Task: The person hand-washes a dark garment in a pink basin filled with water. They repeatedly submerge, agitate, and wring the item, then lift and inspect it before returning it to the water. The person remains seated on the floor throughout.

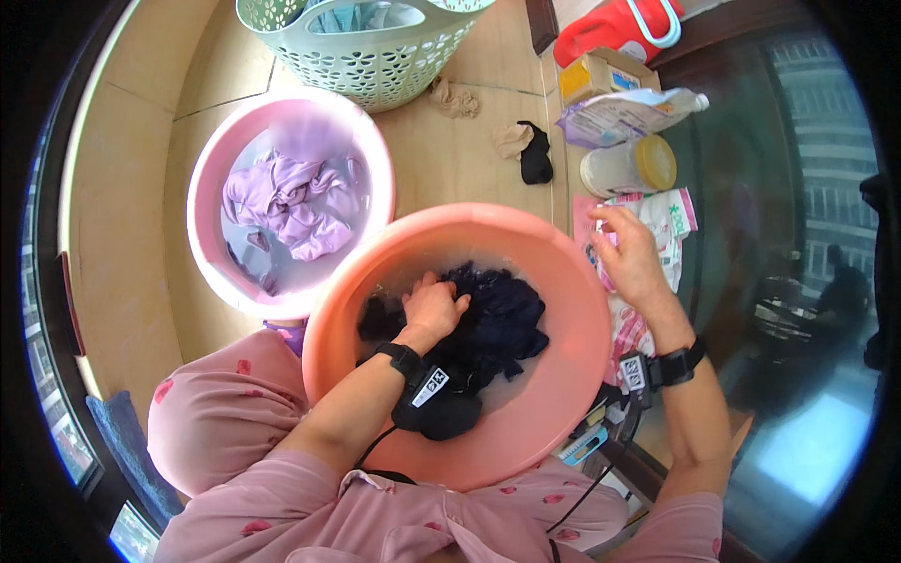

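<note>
In front of me is a salmon-pink plastic basin [563, 310] with cloudy water and wet dark navy clothing [496, 320]. My left hand [433, 307] lies on that fabric, fingers bent down; whether they grip it is hidden. A separate black bundle of cloth [443, 415] sits near the basin's front wall. Beyond the basin's right rim, my right hand [626, 250] is raised with thumb and fingers apart and nothing between them. Its fingertips are over or beside a pink plastic packet [584, 211]; contact cannot be told. A black strap with a small device is on each wrist.
A pink basin [204, 197] holds lilac clothing [288, 197] in water. Behind it stands a green openwork laundry basket [359, 70]. Beige cloth [454, 98] and a black sock-like piece [536, 155] lie on the tiles. Along the glass stand a yellow-lidded jar [626, 169] and a red jug [598, 35].
</note>
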`<state>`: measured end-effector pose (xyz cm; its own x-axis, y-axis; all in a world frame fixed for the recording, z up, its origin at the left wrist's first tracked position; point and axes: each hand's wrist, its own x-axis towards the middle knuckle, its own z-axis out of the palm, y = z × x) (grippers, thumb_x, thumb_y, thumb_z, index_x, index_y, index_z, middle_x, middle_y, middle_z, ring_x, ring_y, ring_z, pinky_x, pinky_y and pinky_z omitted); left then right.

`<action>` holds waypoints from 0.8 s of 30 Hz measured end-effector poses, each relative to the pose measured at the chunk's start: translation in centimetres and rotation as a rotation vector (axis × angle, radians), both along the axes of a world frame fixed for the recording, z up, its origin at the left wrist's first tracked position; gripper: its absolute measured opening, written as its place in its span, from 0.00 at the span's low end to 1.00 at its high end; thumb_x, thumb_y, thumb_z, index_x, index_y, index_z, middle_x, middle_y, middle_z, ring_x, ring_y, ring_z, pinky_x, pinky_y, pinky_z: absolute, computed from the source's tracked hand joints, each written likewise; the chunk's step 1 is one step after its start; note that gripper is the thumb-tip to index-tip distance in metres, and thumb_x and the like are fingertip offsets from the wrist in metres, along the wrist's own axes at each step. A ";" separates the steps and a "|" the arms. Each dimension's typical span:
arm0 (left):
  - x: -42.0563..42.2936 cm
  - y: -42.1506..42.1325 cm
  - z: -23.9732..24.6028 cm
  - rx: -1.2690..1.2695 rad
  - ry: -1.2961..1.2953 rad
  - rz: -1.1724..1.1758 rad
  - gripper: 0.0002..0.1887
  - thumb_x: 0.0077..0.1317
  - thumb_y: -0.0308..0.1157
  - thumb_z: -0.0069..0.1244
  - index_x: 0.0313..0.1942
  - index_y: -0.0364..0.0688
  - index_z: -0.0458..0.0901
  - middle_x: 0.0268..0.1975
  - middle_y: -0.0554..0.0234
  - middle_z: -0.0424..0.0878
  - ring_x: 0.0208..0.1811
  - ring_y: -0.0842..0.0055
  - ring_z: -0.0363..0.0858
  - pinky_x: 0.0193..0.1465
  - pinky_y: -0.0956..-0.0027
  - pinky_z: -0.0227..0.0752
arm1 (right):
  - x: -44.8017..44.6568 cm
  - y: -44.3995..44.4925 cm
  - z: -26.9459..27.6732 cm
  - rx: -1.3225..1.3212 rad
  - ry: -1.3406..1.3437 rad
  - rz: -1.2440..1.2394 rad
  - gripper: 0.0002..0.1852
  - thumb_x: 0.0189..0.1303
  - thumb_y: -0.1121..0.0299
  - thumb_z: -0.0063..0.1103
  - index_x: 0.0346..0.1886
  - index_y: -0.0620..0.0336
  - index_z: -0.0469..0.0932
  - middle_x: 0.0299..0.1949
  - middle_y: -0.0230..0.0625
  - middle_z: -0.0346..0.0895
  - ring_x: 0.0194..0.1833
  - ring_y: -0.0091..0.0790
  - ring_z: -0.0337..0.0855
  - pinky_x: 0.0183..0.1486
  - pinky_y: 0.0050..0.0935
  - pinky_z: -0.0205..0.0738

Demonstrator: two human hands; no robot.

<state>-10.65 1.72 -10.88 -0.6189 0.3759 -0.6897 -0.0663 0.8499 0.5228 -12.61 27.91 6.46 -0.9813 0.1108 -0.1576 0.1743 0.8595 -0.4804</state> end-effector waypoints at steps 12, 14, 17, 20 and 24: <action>-1.2 0.7 -4.3 0.049 -0.142 -0.030 0.12 0.64 0.39 0.51 0.41 0.42 0.84 0.44 0.43 0.84 0.48 0.51 0.82 0.52 0.49 0.75 | -16.0 1.2 -12.7 -0.276 -0.456 -0.301 0.17 0.64 0.66 0.59 0.56 0.50 0.80 0.56 0.42 0.74 0.49 0.36 0.78 0.40 0.36 0.80; -1.1 0.5 -4.8 0.054 -0.172 -0.055 0.11 0.64 0.37 0.50 0.40 0.42 0.84 0.43 0.43 0.84 0.47 0.51 0.82 0.52 0.49 0.75 | -17.1 1.6 -14.5 -0.281 -0.509 -0.339 0.15 0.66 0.65 0.58 0.55 0.46 0.81 0.69 0.40 0.61 0.56 0.38 0.75 0.44 0.39 0.81; -0.6 0.3 -5.5 0.108 -0.109 -0.075 0.10 0.63 0.33 0.48 0.40 0.41 0.84 0.43 0.44 0.84 0.47 0.50 0.82 0.53 0.49 0.75 | -18.0 2.5 -17.8 -0.197 -0.528 -0.404 0.14 0.65 0.64 0.58 0.53 0.47 0.82 0.71 0.35 0.56 0.57 0.40 0.75 0.45 0.41 0.81; -0.3 0.4 -5.7 0.141 -0.039 0.001 0.11 0.63 0.31 0.47 0.42 0.40 0.84 0.45 0.43 0.83 0.49 0.51 0.82 0.54 0.51 0.74 | -18.7 3.1 -21.5 -0.092 -0.489 -0.296 0.09 0.62 0.67 0.60 0.44 0.55 0.85 0.67 0.36 0.59 0.47 0.36 0.78 0.37 0.39 0.78; -0.1 0.5 -5.8 0.148 -0.129 -0.040 0.14 0.64 0.31 0.47 0.48 0.39 0.81 0.51 0.41 0.81 0.54 0.51 0.79 0.57 0.53 0.72 | -19.4 2.7 -22.7 -0.086 -0.340 -0.276 0.06 0.60 0.70 0.61 0.35 0.62 0.83 0.43 0.35 0.76 0.35 0.32 0.77 0.32 0.30 0.71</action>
